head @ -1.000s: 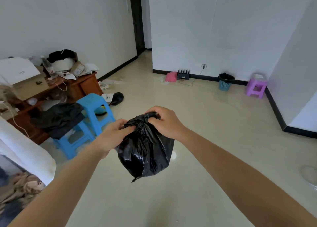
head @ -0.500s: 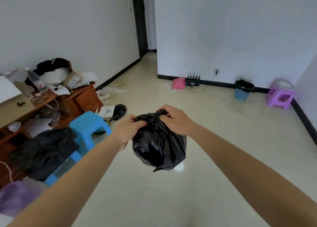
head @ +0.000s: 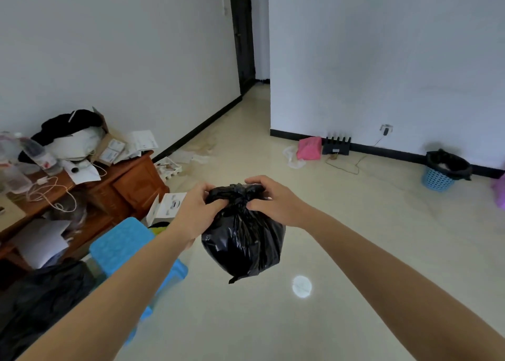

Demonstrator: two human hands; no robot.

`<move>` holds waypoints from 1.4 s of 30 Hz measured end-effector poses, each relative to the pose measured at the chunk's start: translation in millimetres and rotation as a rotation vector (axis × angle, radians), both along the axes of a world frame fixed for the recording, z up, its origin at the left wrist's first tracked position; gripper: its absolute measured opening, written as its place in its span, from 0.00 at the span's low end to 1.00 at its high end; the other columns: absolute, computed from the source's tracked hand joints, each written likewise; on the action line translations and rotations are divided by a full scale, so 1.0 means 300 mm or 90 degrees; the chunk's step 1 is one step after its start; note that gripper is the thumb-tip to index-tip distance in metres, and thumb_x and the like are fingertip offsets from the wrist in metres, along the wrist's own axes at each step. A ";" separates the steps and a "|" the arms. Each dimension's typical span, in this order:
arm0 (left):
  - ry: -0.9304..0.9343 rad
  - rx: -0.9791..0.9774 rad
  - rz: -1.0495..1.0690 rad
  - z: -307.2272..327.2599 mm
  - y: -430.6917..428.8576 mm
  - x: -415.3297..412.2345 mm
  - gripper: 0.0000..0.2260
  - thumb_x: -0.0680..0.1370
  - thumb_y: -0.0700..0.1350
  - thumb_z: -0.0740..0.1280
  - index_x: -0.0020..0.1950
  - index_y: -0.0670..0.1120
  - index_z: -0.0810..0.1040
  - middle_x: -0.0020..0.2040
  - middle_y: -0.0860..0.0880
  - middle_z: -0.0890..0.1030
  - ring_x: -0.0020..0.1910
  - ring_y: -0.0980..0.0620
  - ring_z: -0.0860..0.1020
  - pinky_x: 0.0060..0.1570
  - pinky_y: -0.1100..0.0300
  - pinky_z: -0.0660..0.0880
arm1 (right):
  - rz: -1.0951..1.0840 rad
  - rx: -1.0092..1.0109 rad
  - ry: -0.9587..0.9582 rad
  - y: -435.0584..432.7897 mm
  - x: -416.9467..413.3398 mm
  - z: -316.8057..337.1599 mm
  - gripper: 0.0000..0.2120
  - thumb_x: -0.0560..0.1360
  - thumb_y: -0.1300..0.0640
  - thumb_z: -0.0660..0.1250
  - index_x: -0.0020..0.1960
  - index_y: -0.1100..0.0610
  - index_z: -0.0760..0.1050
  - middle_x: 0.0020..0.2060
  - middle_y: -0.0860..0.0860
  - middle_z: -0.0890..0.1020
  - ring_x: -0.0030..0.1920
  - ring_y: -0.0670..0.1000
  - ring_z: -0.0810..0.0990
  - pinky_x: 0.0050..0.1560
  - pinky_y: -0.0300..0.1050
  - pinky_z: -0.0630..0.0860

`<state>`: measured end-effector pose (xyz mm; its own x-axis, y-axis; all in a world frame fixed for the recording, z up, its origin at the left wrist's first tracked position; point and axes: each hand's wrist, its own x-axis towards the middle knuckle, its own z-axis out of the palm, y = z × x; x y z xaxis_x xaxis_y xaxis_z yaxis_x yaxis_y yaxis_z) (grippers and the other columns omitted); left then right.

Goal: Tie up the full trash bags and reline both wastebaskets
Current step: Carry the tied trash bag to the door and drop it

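A full black trash bag (head: 243,246) hangs in the air in front of me, its neck bunched into a knot at the top. My left hand (head: 195,211) pinches the left side of the knot. My right hand (head: 273,201) grips the right side, fingers curled over the top. A blue wastebasket (head: 437,179) lined with a black bag stands against the far wall at the right.
A blue plastic stool (head: 123,247) stands by my left arm, with black plastic (head: 41,300) below it at the left. A cluttered wooden desk (head: 120,185) lines the left wall. A pink bag (head: 309,148) and a black rack (head: 336,146) lie by the far wall.
My view has swung left and up, so the wastebasket shifted toward the right edge. Both hands keep hold of the bag's knot and have moved slightly closer together on it.
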<state>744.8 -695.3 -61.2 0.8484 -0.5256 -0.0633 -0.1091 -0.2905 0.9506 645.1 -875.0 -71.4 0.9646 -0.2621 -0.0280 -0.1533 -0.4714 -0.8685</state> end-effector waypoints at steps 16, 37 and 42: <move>-0.035 -0.016 -0.054 -0.046 -0.710 1.411 0.10 0.75 0.35 0.70 0.49 0.50 0.80 0.46 0.48 0.83 0.46 0.48 0.82 0.49 0.54 0.80 | 0.051 -0.151 -0.033 -0.717 1.411 -0.081 0.17 0.76 0.47 0.68 0.62 0.45 0.70 0.54 0.44 0.80 0.55 0.46 0.78 0.58 0.52 0.77; -0.040 0.015 -0.070 -0.019 -1.884 3.265 0.08 0.76 0.37 0.70 0.52 0.48 0.80 0.46 0.50 0.83 0.43 0.59 0.82 0.40 0.70 0.75 | 0.032 -0.181 -0.091 -1.908 3.282 -0.076 0.16 0.78 0.50 0.68 0.64 0.50 0.72 0.57 0.46 0.80 0.57 0.47 0.78 0.61 0.49 0.75; 0.003 -0.020 -0.008 -0.079 -2.029 3.782 0.09 0.75 0.37 0.71 0.52 0.48 0.80 0.48 0.49 0.84 0.48 0.51 0.82 0.48 0.58 0.78 | 0.071 -0.193 -0.074 -2.067 3.821 -0.093 0.16 0.78 0.51 0.67 0.65 0.51 0.72 0.57 0.46 0.80 0.57 0.47 0.77 0.61 0.48 0.74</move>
